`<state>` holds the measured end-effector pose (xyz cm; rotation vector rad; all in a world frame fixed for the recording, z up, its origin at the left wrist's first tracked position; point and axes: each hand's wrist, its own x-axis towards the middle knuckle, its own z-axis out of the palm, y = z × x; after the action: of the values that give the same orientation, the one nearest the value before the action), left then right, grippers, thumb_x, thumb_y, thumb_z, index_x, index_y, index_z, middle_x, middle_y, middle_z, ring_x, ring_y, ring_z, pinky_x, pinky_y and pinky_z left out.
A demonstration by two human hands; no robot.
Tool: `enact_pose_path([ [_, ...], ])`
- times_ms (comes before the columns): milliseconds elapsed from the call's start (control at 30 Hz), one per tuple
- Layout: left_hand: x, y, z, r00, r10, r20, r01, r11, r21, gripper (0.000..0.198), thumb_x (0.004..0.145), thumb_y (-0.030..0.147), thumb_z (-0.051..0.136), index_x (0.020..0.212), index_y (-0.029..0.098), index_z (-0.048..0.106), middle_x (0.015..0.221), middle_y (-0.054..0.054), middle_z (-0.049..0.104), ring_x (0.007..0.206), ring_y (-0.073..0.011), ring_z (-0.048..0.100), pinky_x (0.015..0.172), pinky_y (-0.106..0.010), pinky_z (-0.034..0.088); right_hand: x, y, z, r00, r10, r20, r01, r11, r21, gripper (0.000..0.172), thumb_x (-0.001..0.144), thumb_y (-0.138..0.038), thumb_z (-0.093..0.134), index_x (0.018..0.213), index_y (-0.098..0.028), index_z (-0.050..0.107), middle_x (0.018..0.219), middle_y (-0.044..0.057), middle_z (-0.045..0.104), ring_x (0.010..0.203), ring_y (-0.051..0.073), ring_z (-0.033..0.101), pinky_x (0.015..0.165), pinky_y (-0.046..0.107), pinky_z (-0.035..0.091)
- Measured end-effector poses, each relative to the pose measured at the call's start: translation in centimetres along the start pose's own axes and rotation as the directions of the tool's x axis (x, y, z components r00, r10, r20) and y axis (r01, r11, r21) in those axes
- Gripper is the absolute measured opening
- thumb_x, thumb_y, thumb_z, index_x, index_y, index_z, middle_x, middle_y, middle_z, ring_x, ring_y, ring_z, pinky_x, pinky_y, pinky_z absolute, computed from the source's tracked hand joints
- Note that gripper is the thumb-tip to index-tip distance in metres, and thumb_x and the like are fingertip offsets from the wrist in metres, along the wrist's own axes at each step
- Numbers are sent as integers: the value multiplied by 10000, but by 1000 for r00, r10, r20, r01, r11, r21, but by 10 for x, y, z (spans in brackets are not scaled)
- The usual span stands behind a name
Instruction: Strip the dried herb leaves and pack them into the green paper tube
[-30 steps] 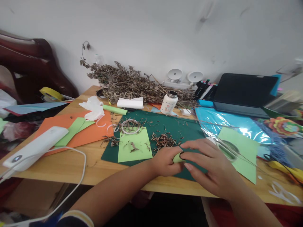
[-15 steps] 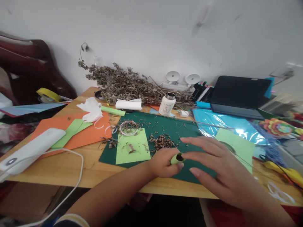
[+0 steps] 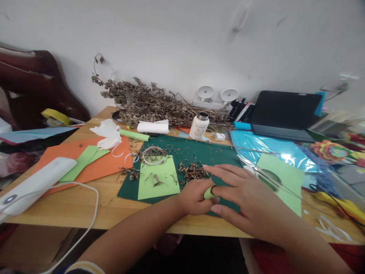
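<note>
1. The green paper roll [image 3: 208,193] is at the near edge of the dark green mat [image 3: 222,152], gripped in the closed left hand [image 3: 195,196].
2. The right hand [image 3: 245,198] is spread wide, forefinger and thumb touching the roll's open end.
3. The roll looks already formed; whether it is fastened, I cannot tell.
4. Farther back on the mat, dried plant bits [image 3: 194,171] and a light green sheet [image 3: 158,179] lie loose, seemingly unused.

We look through one head-worn camera, facing forward and down over the wooden table [image 3: 85,205] toward the white wall [image 3: 182,38] at its far side. It sits close above the near edge, so our left hand [image 3: 195,198] and right hand [image 3: 245,199] fill the near middle, with the tabletop spreading left and right
</note>
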<state>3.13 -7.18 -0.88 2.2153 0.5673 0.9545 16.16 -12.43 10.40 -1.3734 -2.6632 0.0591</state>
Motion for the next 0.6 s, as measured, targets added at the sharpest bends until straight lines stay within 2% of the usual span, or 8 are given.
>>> enact_pose_path([
  [100,0,0,0,999,32,-16,-32,999,31,154,720,305,390,656,166,408,582,0,480,550,-106,460,511,-204,365,-5,1,-1,997,-10,-78,11,1000,8,190,764,-305,425,829,-263,599,1242,4,430,1076,226,395,851,445,343],
  [333,-1,-4,5,993,119,13,-119,993,27,174,714,331,372,657,169,400,592,-19,514,582,-126,505,556,-227,389,2,-1,-3,989,-25,147,8,993,115,236,759,-398,424,775,-254,610,1289,11,377,1140,248,354,887,463,326],
  [467,-1,-2,3,997,75,36,-78,993,93,165,720,319,379,673,166,419,591,-14,521,568,-120,501,522,-213,373,-3,3,-13,986,-1,166,-12,997,82,266,742,-449,432,836,-280,614,1336,-11,296,1186,282,291,892,491,318],
  [600,-2,-2,3,993,61,97,-74,987,141,143,709,305,414,690,166,443,606,-6,540,597,-122,522,554,-212,387,-8,4,-16,986,0,168,-12,997,73,280,748,-441,428,913,-300,606,1333,-9,301,1196,287,279,902,503,310],
])
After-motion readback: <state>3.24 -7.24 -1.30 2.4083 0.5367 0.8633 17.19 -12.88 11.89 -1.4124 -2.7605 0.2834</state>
